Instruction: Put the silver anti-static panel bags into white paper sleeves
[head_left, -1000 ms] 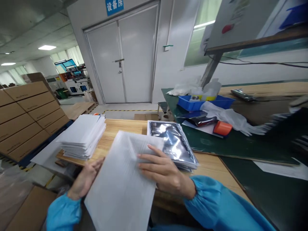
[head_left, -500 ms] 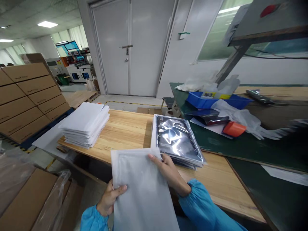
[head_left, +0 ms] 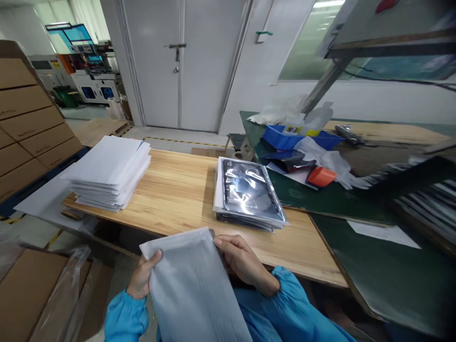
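A pale, translucent flat bag (head_left: 192, 285) hangs tilted between my two hands, over the front edge of the wooden table (head_left: 178, 180). My left hand (head_left: 143, 273) grips its left side, thumb on the face and fingers behind. My right hand (head_left: 239, 256) pinches the upper right corner, where a narrow dark strip shows at the edge. What lies inside the bag, if anything, is hard to make out. Beyond my right hand lies a stack of shiny, dark-framed packets (head_left: 249, 187). Farther left rests a stack of white flat envelopes or sheets (head_left: 109, 166).
On the green bench (head_left: 359, 204) at right are a blue tray (head_left: 281, 137) with bottles, a white glove (head_left: 326, 154) and an orange object (head_left: 321, 176). Cardboard cartons (head_left: 32, 128) are piled at left. An opened box with plastic (head_left: 35, 289) stands at lower left.
My left hand has moved up along the bag's side, nearer its top corner. The bag's top is now lower and more slanted. The view has shifted to the right.
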Demonstrator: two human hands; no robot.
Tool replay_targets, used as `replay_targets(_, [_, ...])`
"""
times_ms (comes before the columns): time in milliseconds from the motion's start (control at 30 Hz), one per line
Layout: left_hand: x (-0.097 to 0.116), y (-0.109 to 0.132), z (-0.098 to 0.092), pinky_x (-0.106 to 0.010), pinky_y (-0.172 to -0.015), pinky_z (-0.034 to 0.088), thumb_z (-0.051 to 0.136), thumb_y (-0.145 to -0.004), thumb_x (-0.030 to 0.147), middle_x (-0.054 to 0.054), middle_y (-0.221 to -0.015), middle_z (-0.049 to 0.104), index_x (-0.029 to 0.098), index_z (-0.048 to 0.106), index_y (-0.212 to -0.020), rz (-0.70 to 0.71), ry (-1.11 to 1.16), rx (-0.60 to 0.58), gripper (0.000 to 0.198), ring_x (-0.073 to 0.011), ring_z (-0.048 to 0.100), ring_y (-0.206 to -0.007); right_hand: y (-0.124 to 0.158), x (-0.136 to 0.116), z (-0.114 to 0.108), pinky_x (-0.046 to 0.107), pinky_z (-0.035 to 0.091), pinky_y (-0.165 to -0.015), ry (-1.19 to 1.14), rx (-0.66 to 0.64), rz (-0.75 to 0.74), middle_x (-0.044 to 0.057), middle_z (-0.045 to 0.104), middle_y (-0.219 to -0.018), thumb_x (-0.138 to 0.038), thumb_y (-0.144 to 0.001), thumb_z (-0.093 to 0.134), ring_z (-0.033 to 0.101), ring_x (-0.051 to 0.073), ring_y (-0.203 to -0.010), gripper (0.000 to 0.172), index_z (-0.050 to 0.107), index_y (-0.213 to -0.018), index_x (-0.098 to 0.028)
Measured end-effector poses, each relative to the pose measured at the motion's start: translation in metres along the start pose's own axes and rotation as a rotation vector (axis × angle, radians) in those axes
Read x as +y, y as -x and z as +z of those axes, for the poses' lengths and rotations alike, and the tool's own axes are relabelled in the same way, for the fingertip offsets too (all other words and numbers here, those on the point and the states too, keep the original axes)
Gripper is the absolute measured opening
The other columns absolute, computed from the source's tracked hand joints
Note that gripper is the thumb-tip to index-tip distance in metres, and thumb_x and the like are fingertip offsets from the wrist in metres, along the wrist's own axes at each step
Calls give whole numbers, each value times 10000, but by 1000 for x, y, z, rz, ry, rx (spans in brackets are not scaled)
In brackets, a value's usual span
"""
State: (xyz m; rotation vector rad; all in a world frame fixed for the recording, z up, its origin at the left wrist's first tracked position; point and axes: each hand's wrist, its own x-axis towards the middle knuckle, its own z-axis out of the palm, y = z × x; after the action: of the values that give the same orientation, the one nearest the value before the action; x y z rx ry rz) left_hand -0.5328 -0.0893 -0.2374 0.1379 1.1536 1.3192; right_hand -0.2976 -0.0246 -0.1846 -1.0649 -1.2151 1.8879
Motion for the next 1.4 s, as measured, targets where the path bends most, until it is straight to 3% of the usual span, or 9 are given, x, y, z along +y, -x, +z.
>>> replay_targets(200, [0,-5,-1,-403,-781,576,867,-495,232,-89,-780,749,126,671,-862,-21,-18,0,430,-300,712,-782,3,-16,10,218,277,-472,282,6,-157,-38,441,-520,-550,-763,613,358,77,-497,438,582,-582,-152])
replay_targets(433, [0,3,5,-421,-780,574,903,-422,312,-84,-745,746,125,666,-851,-3,-52,3,525,-309,713,-754,-2,-11,23,240,425,-501,503,79,-310,2,595,-591,-399,-782,618,553,142,-551,264,621,-672,-159])
replay_targets(600, [-6,4,4,-431,-870,545,898,-435,362,-68,-762,747,146,656,-861,21,-63,28,535,-325,698,-886,-11,-1,19,296,556,-654,682,394,-859,129,685,-1002,-181,-776,587,672,218,-884,193,621,-966,-174])
replay_targets(700, [-7,2,4,-425,-891,536,900,-431,367,-75,-784,748,144,651,-882,24,-83,18,561,-331,678,-955,-15,-9,16,337,556,-764,859,220,-1061,149,679,-1072,-74,-797,467,659,219,-975,283,654,-983,-178])
replay_targets(800, [-8,-1,-1,-426,-905,529,898,-419,415,-81,-805,749,152,649,-888,10,-95,30,593,-335,668,-985,-18,-16,14,291,557,-683,801,64,-943,98,726,-886,-83,-814,429,691,182,-786,304,692,-931,-182])
replay_targets(1033, [-26,-1,-19,-365,-888,533,866,-452,482,-14,-864,757,248,707,-844,16,-214,-67,483,-350,612,-1094,-18,8,19,316,550,-689,227,227,-385,60,718,-794,-291,-762,599,680,197,-754,147,653,-826,-170])
replay_targets(1133, [-32,-1,-27,-349,-897,528,856,-460,499,25,-903,754,300,703,-899,61,-203,16,506,-335,576,-1153,-8,20,18,297,539,-666,228,329,-425,71,691,-863,-346,-725,681,658,189,-781,226,631,-867,-177])
replay_targets(1267, [-36,-8,-37,-359,-904,525,836,-493,520,34,-907,752,328,688,-883,102,-169,113,459,-328,560,-1178,10,33,16,253,444,-530,564,349,-563,24,619,-663,-311,-730,685,553,141,-598,141,629,-686,-190])
replay_targets(1400, [-46,-14,-39,-352,-938,506,828,-502,532,23,-920,752,333,691,-917,109,-169,107,481,-321,551,-1190,18,38,18,246,409,-525,642,280,-408,5,617,-596,-244,-716,653,538,134,-554,103,633,-642,-175])
